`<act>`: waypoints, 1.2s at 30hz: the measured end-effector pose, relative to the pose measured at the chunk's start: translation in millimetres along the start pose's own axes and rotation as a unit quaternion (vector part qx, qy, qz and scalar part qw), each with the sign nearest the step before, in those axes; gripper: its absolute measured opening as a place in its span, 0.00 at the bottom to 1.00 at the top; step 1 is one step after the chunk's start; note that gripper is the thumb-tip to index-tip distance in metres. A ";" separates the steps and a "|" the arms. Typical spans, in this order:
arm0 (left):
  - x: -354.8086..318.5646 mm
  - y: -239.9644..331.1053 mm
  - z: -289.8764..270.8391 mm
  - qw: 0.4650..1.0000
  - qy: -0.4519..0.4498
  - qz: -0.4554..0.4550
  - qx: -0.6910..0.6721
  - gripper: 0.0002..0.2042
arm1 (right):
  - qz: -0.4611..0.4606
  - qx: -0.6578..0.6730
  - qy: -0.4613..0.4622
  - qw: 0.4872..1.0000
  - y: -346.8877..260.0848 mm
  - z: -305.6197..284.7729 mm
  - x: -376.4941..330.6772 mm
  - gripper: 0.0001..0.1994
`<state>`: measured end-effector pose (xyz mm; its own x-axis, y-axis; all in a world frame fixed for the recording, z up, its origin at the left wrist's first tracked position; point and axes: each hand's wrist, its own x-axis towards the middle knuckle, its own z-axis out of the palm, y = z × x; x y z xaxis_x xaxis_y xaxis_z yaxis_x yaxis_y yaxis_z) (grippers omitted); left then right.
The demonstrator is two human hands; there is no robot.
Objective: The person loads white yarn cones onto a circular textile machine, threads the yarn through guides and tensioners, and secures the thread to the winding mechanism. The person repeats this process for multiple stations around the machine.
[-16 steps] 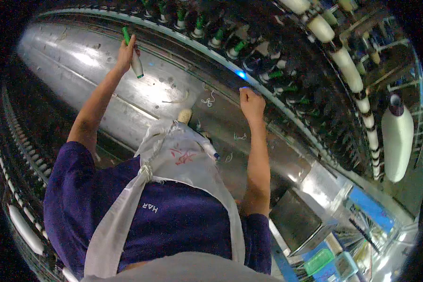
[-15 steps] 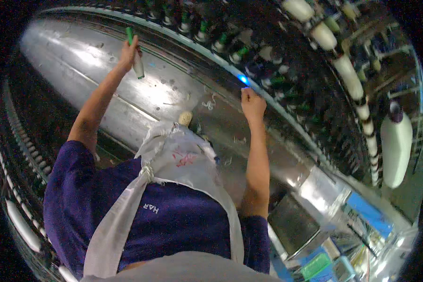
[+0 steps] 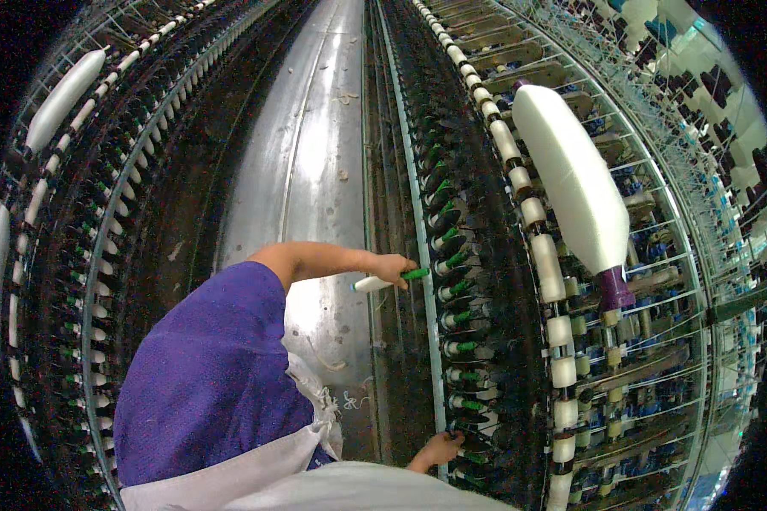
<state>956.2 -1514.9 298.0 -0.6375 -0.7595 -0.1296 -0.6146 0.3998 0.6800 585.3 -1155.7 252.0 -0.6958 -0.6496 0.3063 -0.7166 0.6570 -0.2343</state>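
My left hand (image 3: 392,270) is closed around a bobbin (image 3: 383,280) with a white body and a green tip, held level against the row of green-tipped spindles (image 3: 456,319) on the spinning frame. That arm reaches out from my purple sleeve (image 3: 204,375). My right hand (image 3: 439,447) is low in the picture, fingers curled at a spindle further along the same row. Whether it grips anything is hidden. A white apron (image 3: 315,485) covers my front.
A long shiny metal panel (image 3: 315,170) runs away down the machine. Above the spindles a line of white rollers (image 3: 537,247) runs along the frame, with a large white roving bobbin (image 3: 571,187) hanging over it. Another row of spindles (image 3: 85,255) curves along the left.
The view has swung round to look along the machine. My left hand has come down with the bobbin to the spindle row. My right hand has moved to a nearer spindle.
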 end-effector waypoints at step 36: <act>-24.7 357.5 260.3 0.954 0.093 0.078 -0.274 0.19 | -0.140 0.577 -0.045 0.804 -24.0 -331.8 84.7 0.19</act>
<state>631.2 -1219.6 356.4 -0.5762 -0.8113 0.0995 -0.1516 0.2256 0.9623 559.8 -1099.6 589.7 -0.4628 -0.7691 0.4409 -0.3787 -0.2781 -0.8827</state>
